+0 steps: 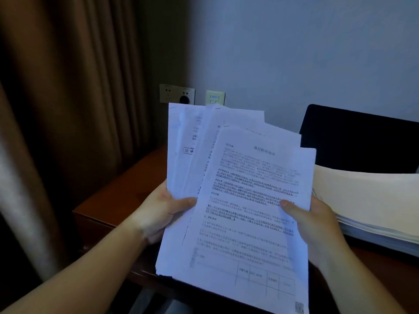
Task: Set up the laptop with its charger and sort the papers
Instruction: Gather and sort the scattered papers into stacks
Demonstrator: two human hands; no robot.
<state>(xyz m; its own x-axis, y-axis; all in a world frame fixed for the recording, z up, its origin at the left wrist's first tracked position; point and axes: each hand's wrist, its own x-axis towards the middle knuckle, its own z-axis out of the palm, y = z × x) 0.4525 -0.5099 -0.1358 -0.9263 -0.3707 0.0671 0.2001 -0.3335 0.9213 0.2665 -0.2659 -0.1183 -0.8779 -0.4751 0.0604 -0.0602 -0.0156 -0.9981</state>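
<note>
Thumbs of both hands, left hand (156, 214) at nine o'clock and right hand (317, 225) at three, pinch the fanned white printed sheets (238, 189) above the reddish-brown wooden desk (127, 184).

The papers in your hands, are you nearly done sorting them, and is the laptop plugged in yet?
Not nearly. The papers are a fanned, uneven bunch, held up by the left hand and the right hand. Another stack waits on the desk. A plug sits in the wall socket, but its cable is hidden. The dark shape behind may be the laptop; I can't tell.
</note>
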